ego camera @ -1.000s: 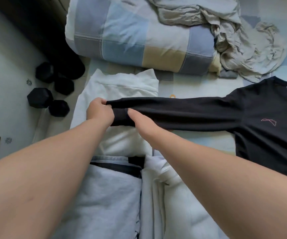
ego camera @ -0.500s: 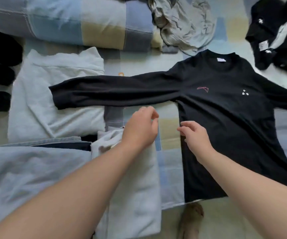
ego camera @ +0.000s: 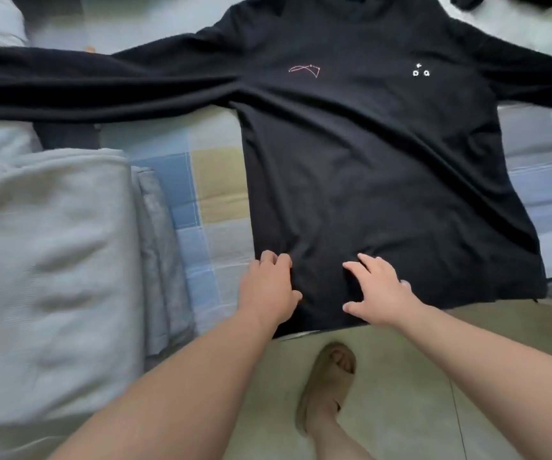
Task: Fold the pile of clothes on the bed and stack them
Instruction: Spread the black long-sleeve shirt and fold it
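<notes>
black shirt point(ego camera: 367, 167) spread flat on bed point(ego camera: 214, 180) — both hands, left point(ego camera: 268, 290), right point(ego camera: 379, 293), on hem

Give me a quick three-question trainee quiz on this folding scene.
1. True or false: the black shirt lies spread flat with both sleeves out.
2. Where do the left hand and right hand rest? A collar, B bottom hem, C sleeve.
3. Fill in: the folded pale clothes lie to the shirt's ____.

Key: 1 true. 2 B. 3 left.
</notes>
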A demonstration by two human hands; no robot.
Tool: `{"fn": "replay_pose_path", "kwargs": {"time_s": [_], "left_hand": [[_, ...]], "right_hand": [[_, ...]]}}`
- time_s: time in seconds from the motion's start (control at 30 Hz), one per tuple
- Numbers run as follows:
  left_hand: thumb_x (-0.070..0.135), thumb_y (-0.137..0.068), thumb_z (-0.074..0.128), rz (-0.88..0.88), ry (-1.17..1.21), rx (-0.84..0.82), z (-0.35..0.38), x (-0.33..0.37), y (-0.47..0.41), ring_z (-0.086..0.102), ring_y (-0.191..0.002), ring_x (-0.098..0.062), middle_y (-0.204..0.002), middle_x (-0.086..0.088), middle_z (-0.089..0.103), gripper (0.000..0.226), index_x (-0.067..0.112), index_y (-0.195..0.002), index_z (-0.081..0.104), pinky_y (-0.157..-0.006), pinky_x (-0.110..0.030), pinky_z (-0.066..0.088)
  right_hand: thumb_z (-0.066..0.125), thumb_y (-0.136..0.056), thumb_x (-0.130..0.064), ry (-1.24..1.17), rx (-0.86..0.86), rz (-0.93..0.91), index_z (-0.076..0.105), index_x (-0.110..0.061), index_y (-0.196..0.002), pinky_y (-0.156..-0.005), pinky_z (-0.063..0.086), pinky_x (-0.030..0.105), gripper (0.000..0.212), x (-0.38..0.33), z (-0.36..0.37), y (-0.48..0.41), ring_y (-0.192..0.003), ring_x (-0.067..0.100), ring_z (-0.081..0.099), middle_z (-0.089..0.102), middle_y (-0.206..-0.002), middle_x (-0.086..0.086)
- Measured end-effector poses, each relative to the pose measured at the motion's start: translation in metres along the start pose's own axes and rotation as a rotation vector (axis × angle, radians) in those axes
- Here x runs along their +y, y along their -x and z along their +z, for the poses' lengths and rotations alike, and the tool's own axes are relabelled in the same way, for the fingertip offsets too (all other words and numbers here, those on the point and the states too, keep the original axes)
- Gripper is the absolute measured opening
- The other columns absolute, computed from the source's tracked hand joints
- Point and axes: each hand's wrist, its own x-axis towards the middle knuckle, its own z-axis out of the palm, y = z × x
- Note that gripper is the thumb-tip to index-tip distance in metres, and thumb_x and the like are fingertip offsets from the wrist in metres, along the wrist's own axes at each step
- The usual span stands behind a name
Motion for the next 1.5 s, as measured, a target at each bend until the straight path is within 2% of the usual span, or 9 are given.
{"fn": "replay_pose_path", "kwargs": {"time_s": [0.13, 0.3, 0.4, 0.57, 0.67, 0.77, 0.97, 1.33, 1.5], "left_hand": [[0.051, -0.076, 0.078, -0.017, -0.141, 0.144, 0.039, 0.005, 0.006, 0.034, -0.133, -0.030, -0.153, -0.006, 0.028, 0.067, 0.025, -0.128, 0.044, -0.103, -0.041, 0.039], [0.031, -0.075, 0.079, 0.119, -0.382, 0.125, 0.064, -0.014, 0.031, 0.024, -0.148, -0.041, -0.162, -0.015, 0.025, 0.069, 0.021, -0.133, 0.044, -0.112, -0.048, 0.031], [0.017, -0.069, 0.081, 0.222, -0.377, 0.216, 0.062, -0.022, 0.035, 0.054, -0.121, -0.043, -0.129, -0.012, 0.059, 0.037, 0.017, -0.100, 0.060, -0.088, -0.048, 0.048], [0.025, -0.077, 0.080, 0.337, -0.383, 0.334, 0.056, -0.029, 0.033, 0.053, -0.073, -0.029, -0.077, 0.000, 0.055, 0.026, 0.018, -0.079, 0.055, -0.066, -0.038, 0.044], [0.029, -0.077, 0.080, 0.376, -0.463, 0.254, 0.060, -0.035, 0.039, 0.051, -0.067, -0.026, -0.068, 0.003, 0.054, 0.027, 0.020, -0.076, 0.055, -0.062, -0.036, 0.040], [0.029, -0.077, 0.080, 0.348, -0.481, 0.175, 0.066, -0.042, 0.047, 0.050, -0.065, -0.023, -0.064, 0.007, 0.052, 0.028, 0.023, -0.072, 0.053, -0.060, -0.033, 0.035], [0.000, -0.088, 0.045, 0.169, -0.636, -0.062, 0.063, -0.030, 0.058, 0.048, -0.097, -0.028, -0.096, -0.001, 0.059, 0.024, 0.022, -0.095, 0.053, -0.076, -0.038, 0.026], [0.033, -0.097, 0.047, 0.069, -0.414, -0.242, 0.038, -0.009, 0.052, 0.058, -0.089, -0.027, -0.096, -0.003, 0.061, 0.017, 0.020, -0.089, 0.054, -0.075, -0.033, 0.036], [0.041, -0.101, 0.042, 0.083, -0.240, 0.058, -0.030, -0.017, 0.037, 0.060, -0.096, -0.026, -0.100, 0.000, 0.063, 0.025, 0.022, -0.101, 0.059, -0.078, -0.037, 0.044]], "right_hand": [[0.068, -0.089, -0.042, 0.323, 0.116, -0.090, -0.007, -0.031, -0.157, -0.113, 0.030, 0.057, 0.102, 0.018, 0.049, -0.001, -0.154, 0.029, -0.008, -0.022, -0.164, 0.000], [0.071, -0.085, -0.027, 0.192, 0.377, -0.176, 0.051, -0.018, -0.122, -0.097, 0.046, 0.059, 0.043, 0.020, 0.069, -0.011, -0.150, 0.033, 0.021, 0.019, -0.165, 0.010], [0.076, -0.081, -0.024, 0.143, 0.451, -0.220, 0.055, -0.016, -0.097, -0.081, 0.052, 0.057, 0.028, 0.024, 0.071, -0.012, -0.143, 0.036, 0.036, 0.035, -0.158, 0.013], [0.068, -0.087, -0.049, 0.348, 0.297, -0.178, 0.038, -0.022, -0.125, -0.096, 0.042, 0.055, 0.055, 0.026, 0.072, -0.011, -0.153, 0.033, 0.002, -0.010, -0.166, 0.009], [0.069, -0.087, -0.030, 0.233, 0.406, -0.217, 0.056, -0.021, -0.108, -0.090, 0.046, 0.056, 0.027, 0.028, 0.073, -0.011, -0.149, 0.036, 0.023, 0.018, -0.165, 0.011], [0.078, -0.073, -0.014, 0.125, 0.557, -0.309, 0.060, -0.016, -0.085, -0.072, 0.048, 0.043, 0.022, 0.033, 0.068, -0.008, -0.110, 0.035, 0.058, 0.059, -0.128, 0.008], [0.083, -0.064, -0.014, 0.245, 0.450, -0.400, 0.053, -0.023, -0.067, -0.050, 0.026, 0.030, 0.031, 0.028, 0.082, 0.008, -0.055, 0.020, 0.043, 0.046, -0.066, -0.007], [0.049, -0.098, -0.049, 0.074, 0.132, -0.291, 0.055, -0.032, -0.127, -0.093, 0.040, 0.031, 0.034, 0.013, 0.033, 0.022, -0.113, 0.016, 0.052, 0.056, -0.120, -0.012], [0.047, -0.101, -0.048, -0.059, 0.192, -0.288, 0.041, -0.032, -0.147, -0.104, 0.041, 0.038, 0.050, -0.012, -0.019, 0.031, -0.127, 0.018, 0.048, 0.050, -0.141, -0.010]]}}
